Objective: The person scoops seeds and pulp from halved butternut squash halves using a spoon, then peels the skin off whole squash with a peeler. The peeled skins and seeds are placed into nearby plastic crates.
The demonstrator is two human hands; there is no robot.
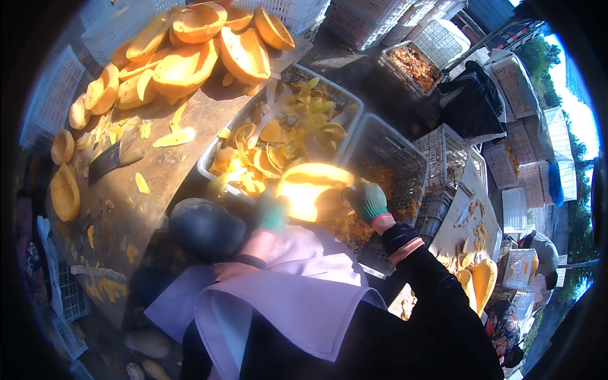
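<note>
A hollowed, peeled pumpkin half point(316, 190), brightly sunlit, is held above the lap between both gloved hands. My left hand point(271, 211), in a green knit glove, grips its left end. At its right end is my right hand point(369, 199), in a matching glove, with what looks like a small tool whose shape is unclear. Beyond the half stands a crate point(356, 102) filled with yellow-green peelings point(304, 109). To its right, another plastic crate point(418, 156) holds orange pulp point(351, 230). A dark, round squash point(206, 228) lies left of my left hand.
A wooden table point(161, 175) on the left bears piled pumpkin halves point(185, 66), a broad-bladed knife point(107, 161) and scraps. A second board point(468, 209) with pumpkin pieces stands right. Stacked crates point(370, 19) rise behind; a co-worker point(544, 254) bends at far right.
</note>
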